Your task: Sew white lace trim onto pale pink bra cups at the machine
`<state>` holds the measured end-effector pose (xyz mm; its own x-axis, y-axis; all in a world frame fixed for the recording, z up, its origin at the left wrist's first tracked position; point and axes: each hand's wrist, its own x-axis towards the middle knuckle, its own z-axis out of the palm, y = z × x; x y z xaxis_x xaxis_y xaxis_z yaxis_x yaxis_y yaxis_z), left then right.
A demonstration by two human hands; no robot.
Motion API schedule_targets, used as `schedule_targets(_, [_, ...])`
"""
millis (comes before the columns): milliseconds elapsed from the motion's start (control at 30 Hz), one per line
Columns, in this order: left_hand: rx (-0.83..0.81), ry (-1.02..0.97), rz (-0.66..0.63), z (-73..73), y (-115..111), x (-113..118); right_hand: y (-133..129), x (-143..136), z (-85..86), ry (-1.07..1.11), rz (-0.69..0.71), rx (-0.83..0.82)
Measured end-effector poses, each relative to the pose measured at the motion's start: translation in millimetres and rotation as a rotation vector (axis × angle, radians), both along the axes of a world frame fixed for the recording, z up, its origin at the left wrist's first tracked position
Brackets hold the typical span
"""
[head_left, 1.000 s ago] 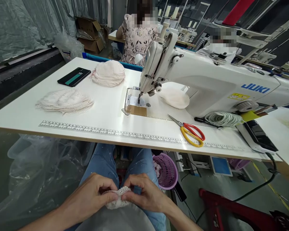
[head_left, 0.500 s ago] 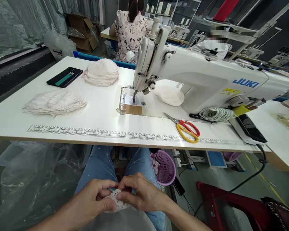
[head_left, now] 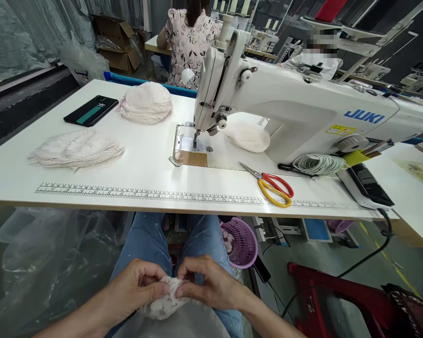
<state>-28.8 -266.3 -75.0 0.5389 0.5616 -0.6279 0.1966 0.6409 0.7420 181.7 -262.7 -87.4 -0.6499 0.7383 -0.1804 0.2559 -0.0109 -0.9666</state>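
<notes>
A small piece of white lace fabric (head_left: 165,305) is held over the lap, below the table's front edge. My left hand (head_left: 141,286) pinches its upper left part between thumb and fingers. Close beside it, my right hand (head_left: 206,284) grips the upper right part the same way. The lower part of the fabric hangs loose and bunched. On the table (head_left: 144,159) lie a stack of lace-edged pale pieces (head_left: 79,148) at the left and a rounder pale stack (head_left: 146,103) behind it.
A white sewing machine (head_left: 289,94) stands on the table, with a pale pad (head_left: 250,137) under its arm. Scissors (head_left: 273,187) lie near the front edge, a phone (head_left: 90,111) at the back left. A purple basket (head_left: 243,243) is below. Two people sit beyond.
Both hands have shifted their pinch on the lace fabric, which is now more bunched and hangs further down to the left. The camera view has moved slightly.
</notes>
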Motion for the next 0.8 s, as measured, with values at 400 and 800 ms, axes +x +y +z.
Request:
schedule_targets(400, [0.006, 0.018, 0.052, 3.0, -1.4, -0.7, -0.5, -3.9, 0.2, -0.021, -0.066, 0.104])
schedule_targets(800, [0.072, -0.203, 0.551, 13.7, 4.6, 44.0, -0.1, -27.9, 3.3, -0.041, -0.536, 0.607])
